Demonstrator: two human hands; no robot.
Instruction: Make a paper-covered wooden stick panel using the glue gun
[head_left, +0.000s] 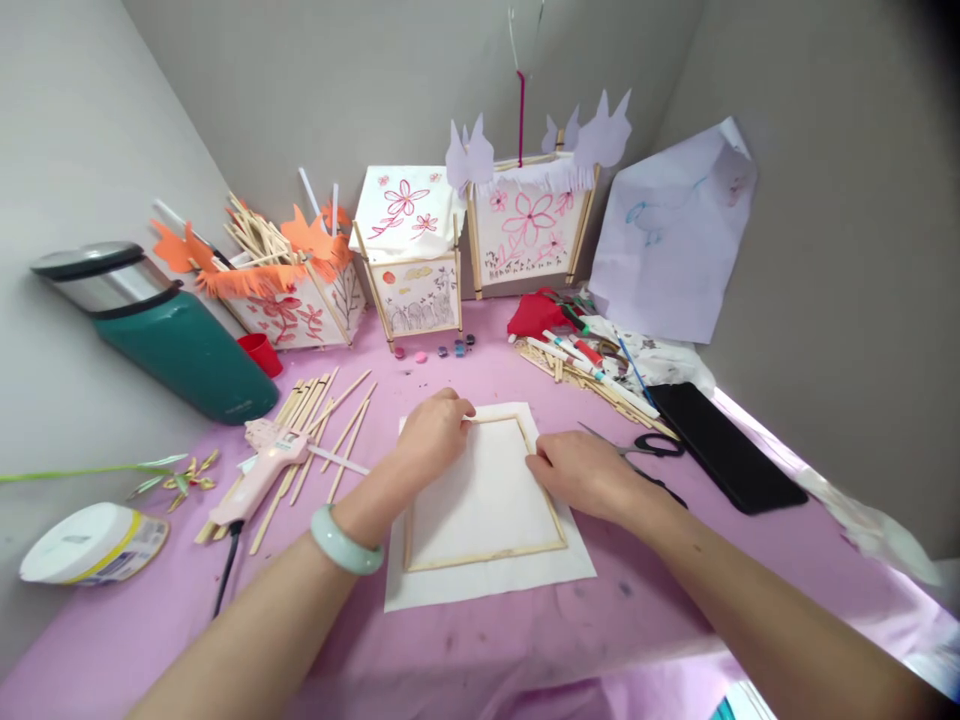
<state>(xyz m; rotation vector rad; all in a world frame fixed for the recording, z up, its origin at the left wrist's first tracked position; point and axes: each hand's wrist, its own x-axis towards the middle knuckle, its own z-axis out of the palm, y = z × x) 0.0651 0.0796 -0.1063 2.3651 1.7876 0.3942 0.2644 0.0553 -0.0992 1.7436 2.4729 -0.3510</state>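
A pink cloth covers the worktop [457,645], and at its near middle lies a white sheet [480,500] with a square frame [487,556] of thin wooden sticks flat on it, the sheet's edges showing past the sticks. The right hand [585,475] rests at the frame's right side, fingers curled and thumb against the stick; the left hand [435,435], with a pale green bangle [345,541] at its wrist, curls over the far left corner. Both fingertips are partly hidden, so one cannot tell whether either grip pinches the wood or merely presses on it. To the left stand a white tub [97,545] with a yellow band and, beyond it, a pale pink glue gun [266,470] lying over loose wooden sticks [304,400]. Near the right hand lie dark-handled scissors [656,445], with a black slab [727,447] just beside them. Farther off, small paint pots [442,351] sit in a cluster, and to their right markers [600,372] lie over more sticks. A teal bottle [184,345] leans at the left, near a red cup [260,354]. At the back stand an orange-fringed box [296,312] filled with sticks, a small lantern [416,295] with drawings, a taller flower-painted lantern [529,232], and a large pale paper [671,240] propped against the wall.
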